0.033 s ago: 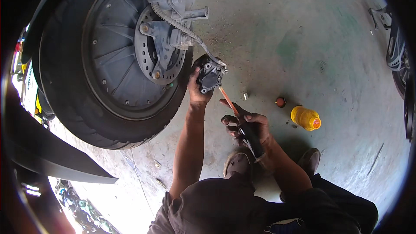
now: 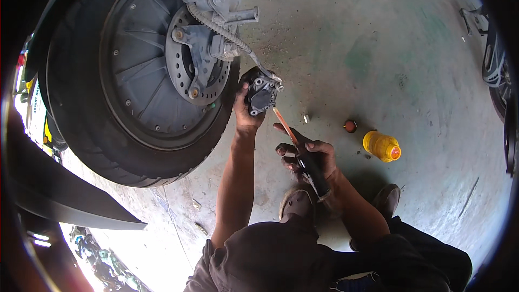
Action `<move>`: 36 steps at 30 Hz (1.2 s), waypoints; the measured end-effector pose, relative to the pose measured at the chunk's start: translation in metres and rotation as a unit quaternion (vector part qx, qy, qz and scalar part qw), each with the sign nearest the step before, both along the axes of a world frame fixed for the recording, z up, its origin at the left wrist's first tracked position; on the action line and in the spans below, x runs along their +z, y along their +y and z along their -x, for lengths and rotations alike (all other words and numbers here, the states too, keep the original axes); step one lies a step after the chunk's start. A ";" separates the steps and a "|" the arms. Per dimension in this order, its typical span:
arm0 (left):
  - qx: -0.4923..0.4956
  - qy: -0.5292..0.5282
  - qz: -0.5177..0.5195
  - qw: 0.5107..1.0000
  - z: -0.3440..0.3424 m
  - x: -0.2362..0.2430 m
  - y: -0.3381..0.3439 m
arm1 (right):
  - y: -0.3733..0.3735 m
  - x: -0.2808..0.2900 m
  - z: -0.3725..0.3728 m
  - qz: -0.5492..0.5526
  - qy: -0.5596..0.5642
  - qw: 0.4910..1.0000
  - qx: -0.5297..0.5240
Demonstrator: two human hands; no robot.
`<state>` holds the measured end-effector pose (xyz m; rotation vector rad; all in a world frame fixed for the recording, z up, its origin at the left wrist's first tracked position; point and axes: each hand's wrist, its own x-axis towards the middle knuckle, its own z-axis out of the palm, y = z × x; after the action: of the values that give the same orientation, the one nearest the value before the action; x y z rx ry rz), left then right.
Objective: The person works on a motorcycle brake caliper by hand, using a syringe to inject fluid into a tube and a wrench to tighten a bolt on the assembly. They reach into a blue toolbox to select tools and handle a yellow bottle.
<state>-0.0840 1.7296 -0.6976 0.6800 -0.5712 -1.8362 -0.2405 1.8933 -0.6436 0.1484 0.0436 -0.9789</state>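
My left hand [image 2: 244,109] holds a dark brake caliper [image 2: 263,96] off its mount, beside the tyre, with the fingers wrapped behind it. A ribbed hose [image 2: 232,37] runs from the caliper's top up to the wheel mount. In my right hand [image 2: 323,161] is a dark-barrelled syringe [image 2: 313,174], its flanged end toward me. A thin reddish translucent tube [image 2: 285,125] leads from the syringe, and its pale tip meets the caliper's lower fitting. My right index finger stretches along the tube while the other fingers curl round the barrel. Part of the barrel is hidden by the hand.
A large motorcycle wheel [image 2: 143,70] with a drilled brake disc [image 2: 176,70] fills the left. On the concrete floor to the right lie a yellow bottle [image 2: 381,146], a small reddish-brown round item [image 2: 350,126] and a small pale cylinder [image 2: 306,119]. Another vehicle's wheel [image 2: 496,75] stands at the far right.
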 end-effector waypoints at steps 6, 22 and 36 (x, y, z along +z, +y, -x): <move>-0.031 0.053 0.020 0.998 -0.009 -0.003 0.001 | 0.001 0.005 -0.004 0.008 0.044 0.999 -0.008; -0.040 0.131 -0.087 0.987 -0.005 0.003 0.002 | -0.003 0.026 -0.014 -0.037 0.120 0.992 0.010; -0.004 0.084 -0.075 0.994 -0.001 0.005 0.022 | -0.005 -0.004 -0.036 -0.020 0.048 0.999 -0.008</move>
<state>-0.0831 1.7516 -0.6928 0.6135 -0.3289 -1.9364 -0.2046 1.8888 -0.6477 0.1382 0.1502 -1.0001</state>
